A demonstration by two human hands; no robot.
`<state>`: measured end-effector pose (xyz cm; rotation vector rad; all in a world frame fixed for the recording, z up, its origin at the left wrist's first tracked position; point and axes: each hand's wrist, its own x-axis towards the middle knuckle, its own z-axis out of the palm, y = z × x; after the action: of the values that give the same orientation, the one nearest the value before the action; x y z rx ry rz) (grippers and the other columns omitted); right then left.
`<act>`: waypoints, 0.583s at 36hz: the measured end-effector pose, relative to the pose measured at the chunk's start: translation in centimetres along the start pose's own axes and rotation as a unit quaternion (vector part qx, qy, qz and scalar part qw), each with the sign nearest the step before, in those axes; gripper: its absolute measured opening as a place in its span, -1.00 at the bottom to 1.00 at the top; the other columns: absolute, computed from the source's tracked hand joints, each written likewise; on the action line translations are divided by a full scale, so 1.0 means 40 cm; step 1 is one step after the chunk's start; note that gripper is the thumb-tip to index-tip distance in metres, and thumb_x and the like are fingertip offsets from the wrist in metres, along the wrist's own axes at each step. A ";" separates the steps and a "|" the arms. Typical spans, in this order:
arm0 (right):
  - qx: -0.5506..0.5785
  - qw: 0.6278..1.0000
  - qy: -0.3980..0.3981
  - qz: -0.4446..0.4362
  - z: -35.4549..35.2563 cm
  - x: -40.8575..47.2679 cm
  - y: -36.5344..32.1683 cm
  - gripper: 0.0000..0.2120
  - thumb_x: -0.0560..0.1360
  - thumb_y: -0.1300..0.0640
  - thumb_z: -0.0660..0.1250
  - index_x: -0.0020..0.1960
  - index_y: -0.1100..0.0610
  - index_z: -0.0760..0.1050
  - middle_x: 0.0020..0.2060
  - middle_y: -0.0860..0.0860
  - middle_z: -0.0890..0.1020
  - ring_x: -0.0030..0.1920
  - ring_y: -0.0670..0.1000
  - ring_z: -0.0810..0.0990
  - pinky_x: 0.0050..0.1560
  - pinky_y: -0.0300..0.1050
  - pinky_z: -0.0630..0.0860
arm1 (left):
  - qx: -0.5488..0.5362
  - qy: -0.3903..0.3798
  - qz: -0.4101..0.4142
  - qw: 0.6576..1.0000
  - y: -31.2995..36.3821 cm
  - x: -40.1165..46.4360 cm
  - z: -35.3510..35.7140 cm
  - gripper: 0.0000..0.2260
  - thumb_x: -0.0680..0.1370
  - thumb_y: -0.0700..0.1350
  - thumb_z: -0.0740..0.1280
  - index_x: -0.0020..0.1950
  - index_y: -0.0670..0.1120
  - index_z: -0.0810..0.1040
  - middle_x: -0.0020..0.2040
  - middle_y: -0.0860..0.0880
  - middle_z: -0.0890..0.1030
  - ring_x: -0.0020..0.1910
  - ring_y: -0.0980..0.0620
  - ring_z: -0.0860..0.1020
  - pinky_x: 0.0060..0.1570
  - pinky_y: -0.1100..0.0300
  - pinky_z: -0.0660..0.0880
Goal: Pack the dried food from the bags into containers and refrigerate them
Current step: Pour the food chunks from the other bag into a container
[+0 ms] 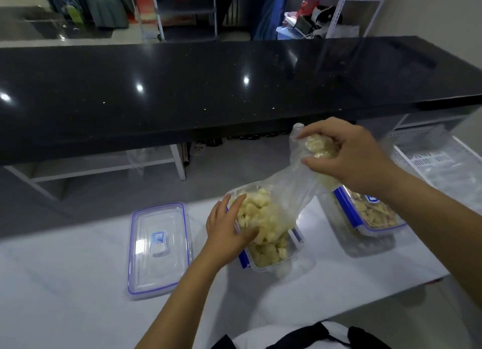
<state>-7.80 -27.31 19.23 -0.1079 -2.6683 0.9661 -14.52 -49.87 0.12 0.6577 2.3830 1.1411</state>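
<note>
My right hand (349, 155) pinched the thin bag (292, 195) high by its bottom, tipping dried pieces (263, 223) into the open container (271, 264) on the worktop (78, 283). Left hand (229, 228) lay flat, steadying. Flimsy, slippery plastic, I judged: hold the bunched end.

A pale table (78, 283) carries a loose lid (159, 249), with two food containers (271, 249) (370, 218) to its right.

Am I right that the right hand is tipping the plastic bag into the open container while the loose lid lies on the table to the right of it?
Not quite: the head view shows the lid lying left of the open container, not right. The rest holds: the right hand tips the plastic bag into it.
</note>
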 end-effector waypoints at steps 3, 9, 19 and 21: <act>-0.014 0.999 -0.015 -0.032 0.000 -0.003 -0.016 -0.59 0.39 0.24 0.53 0.18 -0.03 0.60 0.01 -0.05 0.60 0.00 -0.10 0.58 0.04 -0.24 0.49 | -0.140 -0.087 -0.007 0.986 0.022 -0.009 -0.084 -0.27 0.47 0.07 0.51 0.51 0.38 0.19 0.52 0.19 0.23 0.46 0.06 0.27 0.30 0.16 0.46; -0.053 0.993 -0.070 -0.083 0.030 -0.031 -0.037 -0.59 0.42 0.23 0.52 0.23 0.00 0.58 0.02 -0.08 0.56 0.02 -0.03 0.58 0.05 -0.05 0.51 | -0.253 -0.038 0.065 0.965 0.160 0.065 -0.211 -0.49 0.47 0.22 0.38 0.42 0.38 0.39 0.51 0.22 0.33 0.47 0.15 0.29 0.28 0.15 0.33; -0.056 0.989 -0.076 -0.110 0.048 -0.040 -0.030 -0.41 0.43 0.13 0.51 0.38 -0.15 0.41 0.09 -0.11 0.49 0.05 -0.08 0.54 0.04 -0.10 0.56 | -0.278 -0.141 0.157 0.937 0.294 0.154 -0.230 -0.86 0.56 -0.15 0.41 0.07 -0.12 0.70 0.41 0.11 0.52 0.34 0.25 0.49 0.16 0.32 0.47; -0.045 0.994 -0.066 -0.079 0.051 -0.046 -0.012 -0.29 0.38 0.08 0.56 0.41 -0.24 0.32 0.15 -0.14 0.44 0.10 -0.13 0.50 0.06 -0.22 0.53 | -0.296 -0.083 0.176 0.935 0.288 0.159 -0.242 -0.90 0.56 -0.19 0.41 0.03 -0.14 0.71 0.35 0.09 0.58 0.33 0.20 0.52 0.15 0.31 0.50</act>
<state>-6.66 -29.22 17.58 0.1498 -2.7908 0.8299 -22.26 -45.70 13.89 0.9310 1.6773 1.7675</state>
